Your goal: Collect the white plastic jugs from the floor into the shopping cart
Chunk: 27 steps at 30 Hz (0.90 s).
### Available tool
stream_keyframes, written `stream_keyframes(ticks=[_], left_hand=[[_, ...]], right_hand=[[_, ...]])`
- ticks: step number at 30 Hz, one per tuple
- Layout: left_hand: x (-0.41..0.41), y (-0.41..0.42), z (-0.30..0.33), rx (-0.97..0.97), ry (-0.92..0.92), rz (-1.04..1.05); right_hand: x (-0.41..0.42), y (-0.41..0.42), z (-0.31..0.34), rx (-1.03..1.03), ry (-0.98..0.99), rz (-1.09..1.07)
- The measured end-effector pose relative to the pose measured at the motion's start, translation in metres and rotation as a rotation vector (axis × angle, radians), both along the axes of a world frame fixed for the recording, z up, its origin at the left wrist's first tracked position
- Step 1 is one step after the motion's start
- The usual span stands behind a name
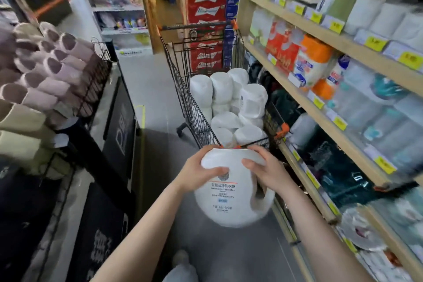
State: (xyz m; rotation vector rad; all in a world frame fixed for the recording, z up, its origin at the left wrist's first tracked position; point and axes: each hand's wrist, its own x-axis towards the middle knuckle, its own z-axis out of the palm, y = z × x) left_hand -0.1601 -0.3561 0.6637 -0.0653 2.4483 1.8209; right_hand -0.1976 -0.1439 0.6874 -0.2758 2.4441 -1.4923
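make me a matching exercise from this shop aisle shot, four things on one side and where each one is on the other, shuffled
Things:
1. held white jug
2. shopping cart
3. slippers
4. red beer cases

Places:
A. stacked beyond the cart's far end
B. on the rack at the left of the aisle
C. between the left hand and the right hand
D. in the aisle ahead, loaded with white jugs

Pairs: 1-C, 2-D, 3-B, 4-A

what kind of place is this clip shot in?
Almost certainly a supermarket aisle: wooden shelves of packaged goods with yellow price tags, a wire shopping cart loaded with white jugs, and stacked beer cases at the aisle's far end.
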Motion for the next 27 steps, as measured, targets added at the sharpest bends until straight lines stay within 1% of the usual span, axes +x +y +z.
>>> stream_keyframes(ticks=[4, 7, 12, 16, 19, 23, 27], left_hand=[[-0.070, -0.059, 0.008, -0.059, -0.038, -0.066], [-0.117, -0.094, 0.015, -0.070, -0.028, -0.121], [-0.186, -0.125, 0.014, -0.071, 0.024, -0.171], [-0.254, -0.141, 0.002, -0.144, 0.091, -0.236], [-0.308, -0.146, 0.000, -0.246, 0.170, -0.360], [-0.378, -0.148, -0.009, -0.305, 0.164, -0.456], [-0.433, -0.141, -0.024, -0.412, 0.297, -0.574]], right_hand=[[-0.056, -0.053, 0.002, 0.013, -0.052, -0.037], [-0.095, -0.085, 0.007, 0.004, -0.097, -0.048], [-0.160, -0.115, 0.008, -0.004, -0.156, -0.087], [-0.221, -0.121, 0.000, 0.013, -0.211, -0.010], [-0.269, -0.122, -0.005, 0.065, -0.205, 0.040], [-0.333, -0.119, -0.008, 0.196, -0.161, 0.067], [-0.377, -0.119, -0.015, 0.356, -0.127, 0.050]])
